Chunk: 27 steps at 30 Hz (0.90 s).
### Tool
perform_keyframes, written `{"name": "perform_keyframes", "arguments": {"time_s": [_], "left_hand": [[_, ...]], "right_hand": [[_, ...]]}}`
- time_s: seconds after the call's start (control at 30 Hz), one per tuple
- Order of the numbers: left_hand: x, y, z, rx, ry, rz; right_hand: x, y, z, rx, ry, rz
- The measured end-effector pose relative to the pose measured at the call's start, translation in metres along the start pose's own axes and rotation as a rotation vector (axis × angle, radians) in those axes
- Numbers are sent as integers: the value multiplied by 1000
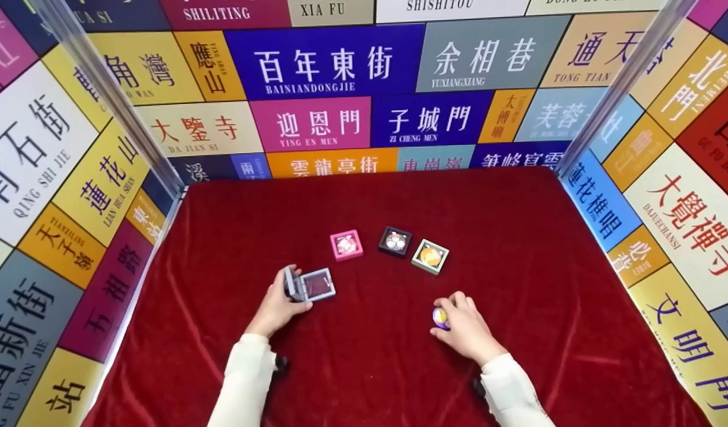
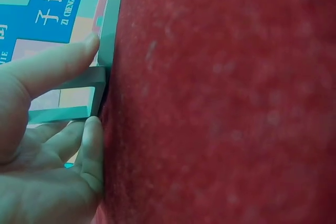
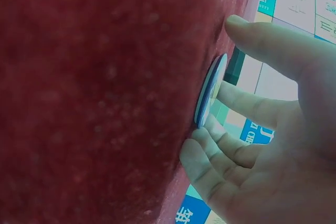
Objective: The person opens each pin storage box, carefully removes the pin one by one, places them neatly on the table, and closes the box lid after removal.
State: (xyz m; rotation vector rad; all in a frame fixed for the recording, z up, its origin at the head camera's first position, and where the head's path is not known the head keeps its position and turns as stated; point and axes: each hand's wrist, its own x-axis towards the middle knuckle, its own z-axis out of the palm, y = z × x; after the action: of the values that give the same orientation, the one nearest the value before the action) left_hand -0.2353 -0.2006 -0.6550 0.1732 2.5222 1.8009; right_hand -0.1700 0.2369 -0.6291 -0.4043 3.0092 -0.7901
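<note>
Head view showed the left grip [image 1: 276, 306] pinching an opened grey display case [image 1: 318, 284], the right grip [image 1: 465, 330] loosely spread around a purple-rimmed badge [image 1: 440, 317], whose pickup seemed in hand and needed thumb closure.

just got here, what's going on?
A person is working with small square frames on a red cloth. The left hand holds a gray hinged frame, its lid open. The right hand is at a round purple-rimmed badge; whether it grips it is unclear. The badge is outside the gray frame. Farther back sit a pink frame, a black frame and a light green frame, each showing a round piece inside.
</note>
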Motion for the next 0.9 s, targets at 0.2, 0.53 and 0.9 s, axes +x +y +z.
{"name": "perform_keyframes", "arguments": {"time_s": [0.2,0.53,0.9], "left_hand": [[-2,0,-4,-21,-26,-19],[0,3,-5,-44,-41,-29],[-1,6,-5,-67,-44,10]], "right_hand": [[-1,-1,0,21,11,-9],[0,2,-1,43,4,-1],[7,9,-11,108,-55,-3]]}}
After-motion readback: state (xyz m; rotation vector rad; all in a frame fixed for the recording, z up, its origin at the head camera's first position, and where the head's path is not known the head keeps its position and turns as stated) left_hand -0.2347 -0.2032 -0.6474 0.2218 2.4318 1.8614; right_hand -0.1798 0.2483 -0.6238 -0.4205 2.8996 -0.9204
